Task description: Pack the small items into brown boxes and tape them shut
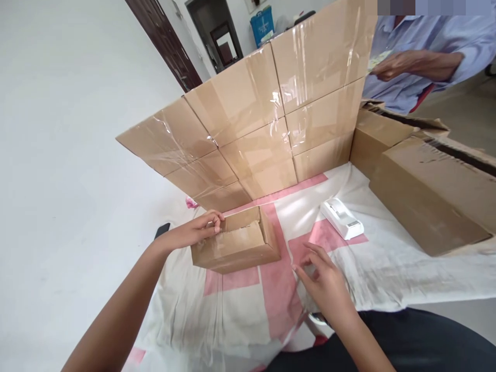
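Observation:
A small brown cardboard box lies on the cloth-covered table, its top flaps nearly closed with a narrow gap along the seam. My left hand holds the box at its left end, fingers curled over the top edge and the thumb on the flap. To the right of the box, my right hand hovers low over the cloth. Its fingers are bent and apart, and I see nothing between them. Beyond that hand sits a white tape dispenser.
A tall panel of taped cardboard sections stands behind the box. Larger cardboard boxes occupy the right side. A dark phone-like object is by the left wall. Another person's hand holds something patterned at upper right.

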`<state>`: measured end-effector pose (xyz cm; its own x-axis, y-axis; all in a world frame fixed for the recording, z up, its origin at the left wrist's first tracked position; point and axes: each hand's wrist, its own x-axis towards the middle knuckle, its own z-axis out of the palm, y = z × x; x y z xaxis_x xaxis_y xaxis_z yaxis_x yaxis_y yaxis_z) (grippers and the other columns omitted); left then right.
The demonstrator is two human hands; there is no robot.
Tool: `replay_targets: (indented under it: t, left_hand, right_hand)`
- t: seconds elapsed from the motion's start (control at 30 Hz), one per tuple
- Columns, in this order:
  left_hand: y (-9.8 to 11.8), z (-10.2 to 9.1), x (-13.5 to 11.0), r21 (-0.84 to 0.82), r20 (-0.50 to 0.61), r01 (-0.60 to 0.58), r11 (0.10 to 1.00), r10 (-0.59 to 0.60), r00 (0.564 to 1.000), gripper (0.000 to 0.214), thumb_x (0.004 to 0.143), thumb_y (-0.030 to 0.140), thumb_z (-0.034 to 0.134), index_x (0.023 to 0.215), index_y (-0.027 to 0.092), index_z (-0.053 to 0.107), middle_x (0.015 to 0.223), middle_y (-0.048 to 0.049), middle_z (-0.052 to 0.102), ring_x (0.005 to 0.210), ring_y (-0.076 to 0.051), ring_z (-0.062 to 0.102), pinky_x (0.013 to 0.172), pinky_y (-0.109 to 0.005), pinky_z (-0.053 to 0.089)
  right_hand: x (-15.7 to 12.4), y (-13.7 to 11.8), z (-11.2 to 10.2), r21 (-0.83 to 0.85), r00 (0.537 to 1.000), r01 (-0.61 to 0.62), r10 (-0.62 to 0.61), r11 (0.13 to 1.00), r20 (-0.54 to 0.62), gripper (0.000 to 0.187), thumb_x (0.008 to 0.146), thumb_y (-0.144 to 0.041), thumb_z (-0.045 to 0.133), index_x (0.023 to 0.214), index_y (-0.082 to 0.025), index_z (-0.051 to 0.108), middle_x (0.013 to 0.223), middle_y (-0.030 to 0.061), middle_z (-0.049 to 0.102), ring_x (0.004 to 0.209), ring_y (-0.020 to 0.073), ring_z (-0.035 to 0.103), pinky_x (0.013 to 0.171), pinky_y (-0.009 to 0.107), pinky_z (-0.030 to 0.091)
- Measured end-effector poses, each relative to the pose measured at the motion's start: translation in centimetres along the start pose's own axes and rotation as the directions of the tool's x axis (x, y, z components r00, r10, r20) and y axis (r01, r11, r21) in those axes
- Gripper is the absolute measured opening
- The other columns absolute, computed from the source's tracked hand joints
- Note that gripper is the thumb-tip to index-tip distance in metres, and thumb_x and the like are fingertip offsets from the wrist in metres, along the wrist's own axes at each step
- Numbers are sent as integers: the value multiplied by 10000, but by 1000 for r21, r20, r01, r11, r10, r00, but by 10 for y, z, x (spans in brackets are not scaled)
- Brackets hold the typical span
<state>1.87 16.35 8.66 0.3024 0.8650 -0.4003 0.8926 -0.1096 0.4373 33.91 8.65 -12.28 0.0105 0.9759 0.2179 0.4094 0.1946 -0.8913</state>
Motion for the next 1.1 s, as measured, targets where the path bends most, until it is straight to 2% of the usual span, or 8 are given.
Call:
replay_targets:
  t: [0.1, 0.27, 0.4, 0.57, 0.8, 0.9, 0.97, 1.1]
  left_hand:
    - [-14, 4, 7, -23, 1, -38, 999, 38, 999, 366, 987, 578, 477, 892, 226, 506, 1268, -80, 551, 1139, -229, 564, 996, -374, 492]
    - [-28, 17, 11, -29, -63, -122, 992, 120, 991, 298, 967, 530, 571, 995, 234, 543, 1279, -85, 526, 1173, -224, 536, 1035, -375, 463]
    - [-33, 26, 10, -8, -129, -98, 995, 96, 987, 287, 937, 505, 625, 1010, 239, 545, 1234, -74, 523, 1140, -228, 533, 1032, -391, 456]
    - [-34, 30, 9, 32, -193, -4, 999, 11, 981, 518, 895, 526, 673, 1305, 267, 491, 1162, -56, 533, 1056, -238, 535, 947, -392, 472]
    - [-39, 29, 21, -44, -180, -19, 999, 10, 984, 370, 963, 524, 579, 1216, 259, 523, 989, -2, 568, 829, -181, 540, 746, -308, 447]
    - [-43, 30, 25, -81, -178, -22, 997, 7, 984, 339, 962, 509, 594, 1176, 256, 524, 1039, -12, 606, 881, -191, 588, 765, -305, 466]
    - [-46, 30, 25, -78, -185, -25, 997, 10, 983, 338, 964, 508, 595, 1181, 258, 529, 1090, -23, 627, 932, -207, 617, 808, -320, 489]
    - [-59, 31, 20, -61, -140, -81, 995, 72, 988, 459, 969, 544, 592, 1336, 289, 492, 1307, -68, 626, 1171, -264, 629, 961, -373, 525]
  right_hand:
    - [0, 2, 0, 18, 1000, -9, 9, 1000, 7, 228, 937, -416, 629, 789, -243, 624, 1300, 114, 686, 1090, 277, 741, 747, 355, 590]
    - [1, 3, 1, 16, 1000, -28, 28, 999, 13, 240, 948, -433, 620, 803, -241, 632, 1302, 121, 681, 1065, 274, 744, 746, 352, 589]
    - [2, 4, 1, 8, 999, -33, 33, 999, 28, 231, 941, -424, 631, 802, -239, 638, 1301, 116, 681, 1023, 265, 749, 745, 349, 588]
    - [1, 3, 1, -12, 998, -46, 47, 999, 33, 239, 944, -429, 630, 801, -237, 636, 1329, 105, 671, 946, 247, 750, 724, 352, 580]
    - [3, 5, -1, 10, 997, -58, 57, 998, 43, 245, 936, -438, 633, 798, -235, 636, 1304, 108, 683, 781, 203, 725, 671, 345, 572]
    - [4, 6, -1, 30, 996, -77, 75, 997, 46, 230, 932, -425, 629, 806, -233, 636, 1320, 110, 674, 806, 207, 733, 640, 336, 563]
    - [4, 6, 0, 43, 996, -79, 77, 996, 38, 229, 925, -417, 623, 790, -232, 626, 1295, 115, 680, 912, 237, 748, 658, 334, 566]
    - [4, 1, 1, 63, 995, -95, 92, 993, 49, 203, 909, -378, 613, 770, -230, 613, 1252, 122, 691, 1095, 278, 734, 701, 332, 573]
